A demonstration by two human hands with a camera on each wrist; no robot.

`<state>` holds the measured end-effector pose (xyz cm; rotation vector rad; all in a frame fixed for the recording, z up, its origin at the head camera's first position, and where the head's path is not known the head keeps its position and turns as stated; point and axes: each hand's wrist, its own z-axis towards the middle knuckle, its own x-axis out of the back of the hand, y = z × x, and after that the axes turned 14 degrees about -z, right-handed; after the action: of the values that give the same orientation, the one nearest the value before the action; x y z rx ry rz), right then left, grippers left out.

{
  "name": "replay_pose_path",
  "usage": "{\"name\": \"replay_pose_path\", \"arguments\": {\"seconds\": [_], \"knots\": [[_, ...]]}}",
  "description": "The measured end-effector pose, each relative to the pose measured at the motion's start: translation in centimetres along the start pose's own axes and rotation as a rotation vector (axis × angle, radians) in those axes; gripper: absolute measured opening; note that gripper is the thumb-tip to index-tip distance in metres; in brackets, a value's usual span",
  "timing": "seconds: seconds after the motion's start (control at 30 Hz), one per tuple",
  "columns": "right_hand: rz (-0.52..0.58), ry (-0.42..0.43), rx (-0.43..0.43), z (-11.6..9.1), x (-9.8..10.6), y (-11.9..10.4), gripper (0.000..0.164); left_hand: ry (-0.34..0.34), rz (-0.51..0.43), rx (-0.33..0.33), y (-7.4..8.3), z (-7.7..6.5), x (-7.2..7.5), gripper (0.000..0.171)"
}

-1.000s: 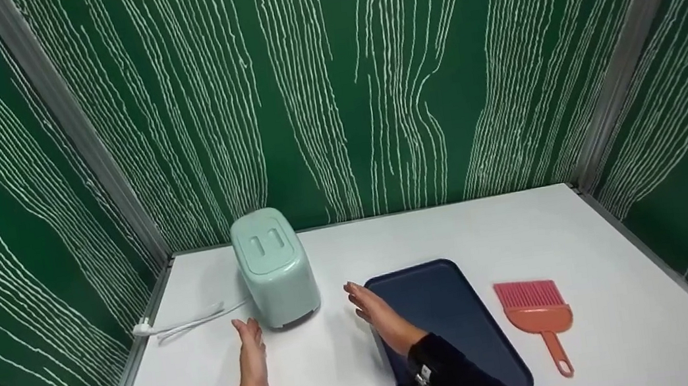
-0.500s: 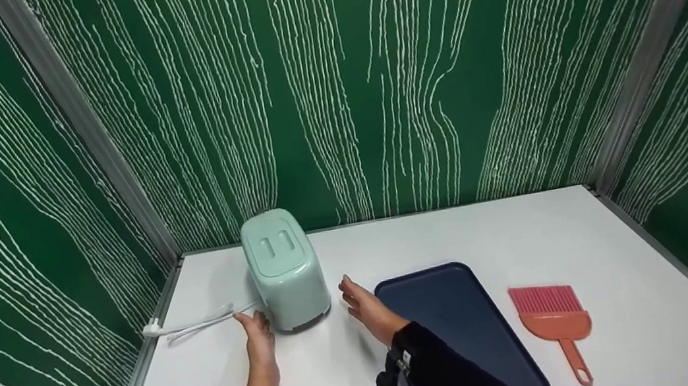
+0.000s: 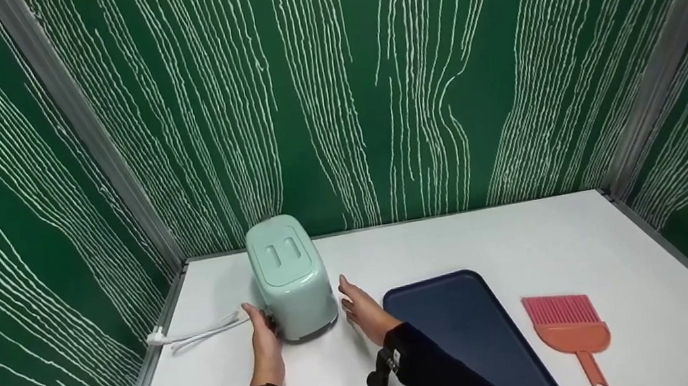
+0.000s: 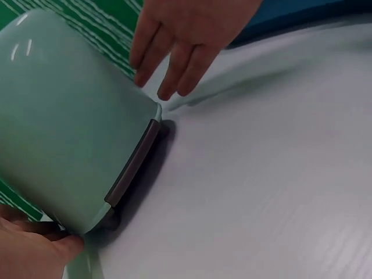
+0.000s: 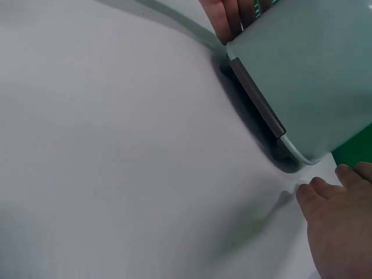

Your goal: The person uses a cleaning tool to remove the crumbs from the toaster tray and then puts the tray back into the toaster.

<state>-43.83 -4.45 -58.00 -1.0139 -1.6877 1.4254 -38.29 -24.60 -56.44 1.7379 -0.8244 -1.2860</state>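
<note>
A mint-green toaster (image 3: 292,279) with a lidded top stands upright at the back left of the white table. My left hand (image 3: 266,346) lies along its left side; in the left wrist view the fingers (image 4: 35,229) reach its lower edge. My right hand (image 3: 366,313) is extended on the other side, its straight fingers pointing at the toaster's lower right corner. In the right wrist view a narrow strip of table shows between the right fingertips (image 5: 305,190) and the toaster body (image 5: 308,75). A dark strip runs along the toaster's base.
The toaster's white cord and plug (image 3: 157,337) lie to its left by the table edge. A dark blue tray (image 3: 460,317) lies under the right forearm. Farther right is an orange dustpan-shaped brush (image 3: 572,332) with pink bristles. Green walls (image 3: 317,90) enclose the table.
The left hand has moved forward and right to the toaster's side. The right hand has edged left toward it. The toaster stays in place; the whole view has shifted slightly.
</note>
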Motion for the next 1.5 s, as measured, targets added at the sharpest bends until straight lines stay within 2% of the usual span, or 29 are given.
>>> {"name": "replay_pose_path", "arguments": {"seconds": [0.2,0.53,0.77,0.93,1.27,1.5], "knots": [[-0.005,0.015,-0.014,0.7,-0.2,-0.4,0.095,0.002,0.029,0.019,-0.1,0.4,-0.3,0.103],[-0.004,0.025,-0.011,1.8,-1.5,-0.4,0.088,0.010,0.086,-0.021,-0.3,1.4,-0.6,0.092],[-0.003,0.045,0.019,2.2,-2.1,-0.5,0.082,0.040,0.053,-0.027,-0.4,1.2,-0.6,0.092],[0.000,0.071,0.012,2.4,-2.2,-0.5,0.081,0.016,0.036,-0.018,-0.4,1.4,-0.4,0.088],[-0.014,0.093,0.024,1.6,-2.4,-0.8,0.076,0.030,0.050,-0.003,-0.1,1.1,-0.6,0.093],[-0.016,0.101,0.005,1.1,-2.6,-1.2,0.079,0.044,0.046,-0.006,-0.1,0.8,-0.4,0.097]]}}
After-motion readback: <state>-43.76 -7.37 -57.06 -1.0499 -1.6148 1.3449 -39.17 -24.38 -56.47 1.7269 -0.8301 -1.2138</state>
